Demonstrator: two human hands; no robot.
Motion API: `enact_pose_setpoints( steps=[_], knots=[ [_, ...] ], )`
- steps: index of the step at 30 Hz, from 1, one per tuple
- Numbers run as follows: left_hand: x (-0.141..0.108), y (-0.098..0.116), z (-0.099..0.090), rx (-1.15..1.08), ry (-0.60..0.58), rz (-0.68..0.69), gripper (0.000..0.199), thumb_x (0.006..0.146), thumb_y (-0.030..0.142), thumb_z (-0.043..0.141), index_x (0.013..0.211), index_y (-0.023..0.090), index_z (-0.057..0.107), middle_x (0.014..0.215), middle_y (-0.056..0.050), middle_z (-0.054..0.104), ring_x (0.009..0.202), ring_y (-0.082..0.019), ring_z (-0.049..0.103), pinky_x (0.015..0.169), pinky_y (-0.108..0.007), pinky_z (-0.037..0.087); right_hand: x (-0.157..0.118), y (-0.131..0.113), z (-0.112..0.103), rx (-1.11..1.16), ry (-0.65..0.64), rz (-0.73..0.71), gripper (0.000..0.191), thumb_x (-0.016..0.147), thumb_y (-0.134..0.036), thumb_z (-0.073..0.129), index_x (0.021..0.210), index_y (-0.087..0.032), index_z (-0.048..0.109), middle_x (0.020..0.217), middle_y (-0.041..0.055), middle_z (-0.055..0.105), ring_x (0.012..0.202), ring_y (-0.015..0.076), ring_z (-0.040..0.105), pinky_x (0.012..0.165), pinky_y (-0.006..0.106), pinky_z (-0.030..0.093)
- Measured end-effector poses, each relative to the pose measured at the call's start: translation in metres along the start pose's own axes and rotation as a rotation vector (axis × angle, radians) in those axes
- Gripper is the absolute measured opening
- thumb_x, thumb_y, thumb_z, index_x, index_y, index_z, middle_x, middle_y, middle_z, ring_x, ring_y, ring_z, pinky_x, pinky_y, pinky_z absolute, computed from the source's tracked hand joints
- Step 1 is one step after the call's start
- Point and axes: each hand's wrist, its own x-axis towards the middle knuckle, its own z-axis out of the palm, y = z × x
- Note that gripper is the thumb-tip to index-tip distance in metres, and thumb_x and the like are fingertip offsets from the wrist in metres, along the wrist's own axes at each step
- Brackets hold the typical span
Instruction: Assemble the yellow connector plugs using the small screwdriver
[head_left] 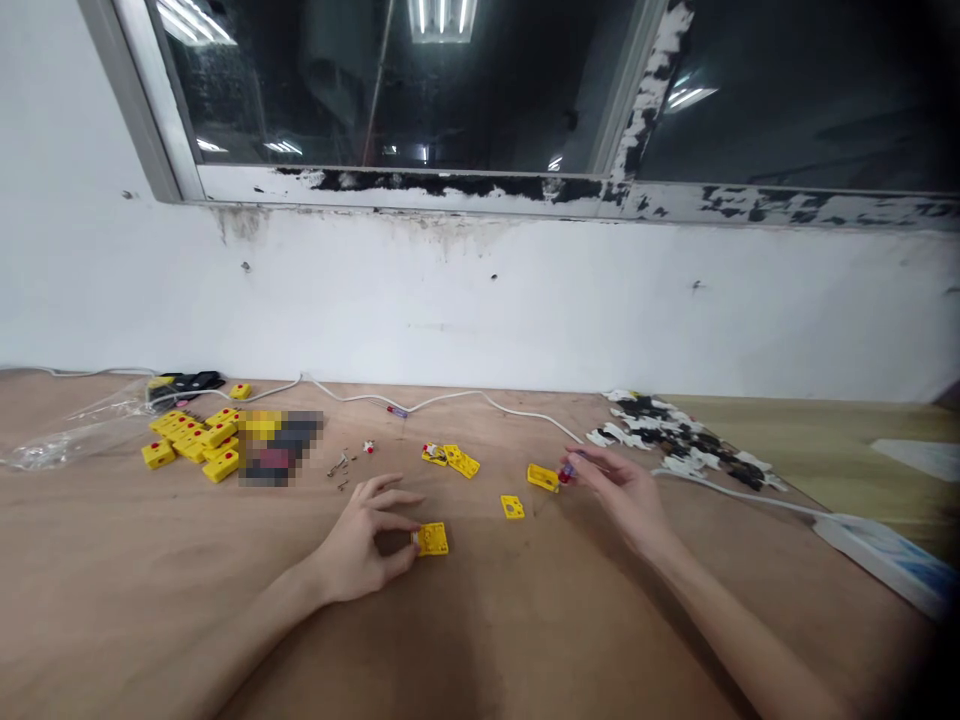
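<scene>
Thumb and index finger of my left hand [375, 540] pinch the left edge of a square yellow plastic casing half [433, 540], its inner side facing up; the other fingers are spread. My right hand [619, 490] is closed at the fingertips on a small red and purple piece [566, 472] that looks like a screwdriver handle. Just left of those fingertips lies an open yellow casing shell [542, 478]. A flat yellow cover with a round mark [512, 507] rests between the hands. Beyond them sits an opened yellow casing [461, 461] beside a part with a red button [433, 454].
Yellow boxes with red buttons [187, 437] are piled at the left, near a clear plastic bag [82, 425]. Several screws [341, 465] lie loose. A white cable [480, 394] runs along the wall. Black and white pieces [667, 430] and a power strip [885, 560] are at the right.
</scene>
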Motion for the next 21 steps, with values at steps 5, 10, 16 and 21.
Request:
enact_pose_setpoints(
  steps=[5, 10, 16, 21],
  knots=[
    [0.001, -0.002, 0.000, 0.033, -0.011, 0.011, 0.020, 0.082, 0.027, 0.069, 0.099, 0.034, 0.078, 0.126, -0.001, 0.068, 0.131, -0.031, 0.048, 0.107, -0.055, 0.042, 0.000, 0.001, 0.000, -0.033, -0.007, -0.008, 0.047, 0.072, -0.056, 0.079, 0.100, -0.019, 0.075, 0.093, 0.0096, 0.077, 0.086, 0.0263, 0.072, 0.082, 0.042, 0.060],
    [0.000, -0.001, 0.003, 0.029, -0.011, 0.016, 0.025, 0.083, 0.030, 0.068, 0.108, 0.032, 0.074, 0.126, -0.003, 0.068, 0.130, -0.028, 0.049, 0.108, -0.051, 0.042, -0.001, -0.001, 0.000, -0.018, -0.023, -0.013, 0.046, 0.071, -0.056, 0.080, 0.099, -0.019, 0.075, 0.091, 0.0092, 0.077, 0.083, 0.0254, 0.072, 0.079, 0.040, 0.060],
    [0.004, -0.019, -0.024, 0.164, 0.059, 0.044, 0.025, 0.086, 0.027, 0.061, 0.110, 0.026, 0.071, 0.118, -0.007, 0.068, 0.115, -0.025, 0.057, 0.103, -0.043, 0.042, -0.001, -0.006, 0.000, -0.044, -0.012, -0.021, 0.046, 0.072, -0.056, 0.078, 0.100, -0.019, 0.075, 0.089, 0.0089, 0.076, 0.078, 0.0239, 0.072, 0.080, 0.041, 0.060],
    [-0.002, -0.062, -0.071, 0.393, 0.049, -0.132, 0.020, 0.084, 0.026, 0.055, 0.086, 0.025, 0.074, 0.084, -0.001, 0.074, 0.082, -0.020, 0.065, 0.085, -0.035, 0.043, -0.008, -0.012, 0.007, -0.050, 0.089, -0.166, 0.047, 0.074, -0.052, 0.078, 0.108, -0.022, 0.070, 0.085, 0.0058, 0.073, 0.071, 0.0203, 0.069, 0.075, 0.038, 0.060]
  ],
)
